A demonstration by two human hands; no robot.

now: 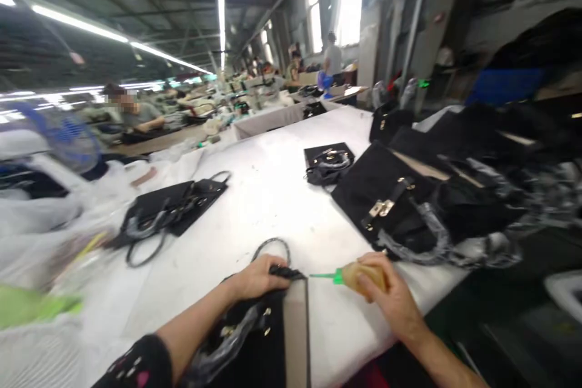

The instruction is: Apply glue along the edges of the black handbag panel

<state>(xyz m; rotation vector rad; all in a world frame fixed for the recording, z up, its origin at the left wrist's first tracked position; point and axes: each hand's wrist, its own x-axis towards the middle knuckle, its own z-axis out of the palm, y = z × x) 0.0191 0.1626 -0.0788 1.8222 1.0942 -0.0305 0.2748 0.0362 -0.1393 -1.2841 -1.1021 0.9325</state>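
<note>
My left hand is closed on the top edge of a black handbag that lies at the near edge of the white table. The handbag has gold fittings, a handle wrapped in clear plastic, and a beige strip along its right side. In my right hand is a yellowish squeeze bottle with a green nozzle. Its thin tip points left, close to the upper right corner of the handbag; whether it touches cannot be made out.
The white table runs away from me. A black bag lies at left, a small one farther back. Piled black bags with wrapped handles cover the right side. White plastic wrapping heaps up at left. A co-worker sits beyond.
</note>
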